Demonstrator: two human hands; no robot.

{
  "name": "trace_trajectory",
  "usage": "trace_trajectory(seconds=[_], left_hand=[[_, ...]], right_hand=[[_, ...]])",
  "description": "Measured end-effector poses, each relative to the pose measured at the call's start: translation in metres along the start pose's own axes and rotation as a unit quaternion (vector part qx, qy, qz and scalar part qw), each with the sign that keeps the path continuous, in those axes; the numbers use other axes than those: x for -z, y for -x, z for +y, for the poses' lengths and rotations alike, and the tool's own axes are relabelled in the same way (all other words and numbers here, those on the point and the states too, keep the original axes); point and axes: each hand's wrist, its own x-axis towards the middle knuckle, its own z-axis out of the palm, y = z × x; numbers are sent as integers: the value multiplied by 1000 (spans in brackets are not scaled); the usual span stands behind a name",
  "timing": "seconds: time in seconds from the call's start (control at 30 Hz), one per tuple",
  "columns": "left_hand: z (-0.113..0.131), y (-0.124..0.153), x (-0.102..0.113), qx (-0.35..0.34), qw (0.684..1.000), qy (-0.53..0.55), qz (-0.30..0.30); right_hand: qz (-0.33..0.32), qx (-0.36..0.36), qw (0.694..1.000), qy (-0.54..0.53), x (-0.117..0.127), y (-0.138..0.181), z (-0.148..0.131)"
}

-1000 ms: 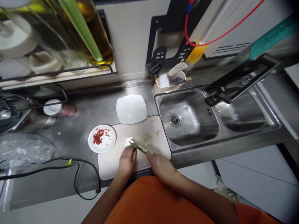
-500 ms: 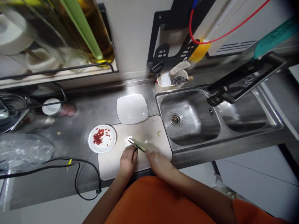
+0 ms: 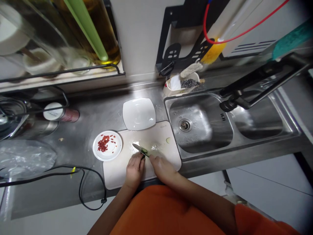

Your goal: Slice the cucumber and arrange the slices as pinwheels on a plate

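Observation:
My right hand [image 3: 161, 165] is closed around the handle of a kitchen knife [image 3: 137, 147], whose blade points to the upper left over a pale cutting board [image 3: 117, 176]. Just left of it, the bent fingers of my left hand [image 3: 134, 167] press on a dark green cucumber [image 3: 143, 156], mostly hidden by the fingers. Green cucumber slices [image 3: 144, 150] show against the blade. A pale cut end piece [image 3: 168, 140] lies alone near the board's right edge. Wet patches glisten on the board.
Behind the board is a white square plate [image 3: 139, 114]. A round white plate [image 3: 119, 152] holding red dried berries [image 3: 103, 143] overlaps the board's left corner. To the right are a double sink [image 3: 202, 130] and black faucet [image 3: 228, 105]. A black cable [image 3: 80, 186] lies at left.
The knife has shifted slightly left, with my right hand moving the same way. Green slices now show more plainly by the blade. My left hand stays almost in place.

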Motion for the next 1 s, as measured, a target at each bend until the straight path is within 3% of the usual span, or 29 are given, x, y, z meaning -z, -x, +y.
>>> trace_trajectory(seconds=[0.27, 0.47, 1.0], left_hand=[[-4, 2, -1, -9, 1000, 1, -7], [-6, 2, -1, -22, 1000, -1, -4], [-1, 0, 2, -28, 999, -27, -2]], right_hand=[[8, -6, 1000, -24, -10, -4, 11], [-6, -45, 998, -31, 2, 7, 25], [-36, -23, 999, 2, 12, 39, 9]])
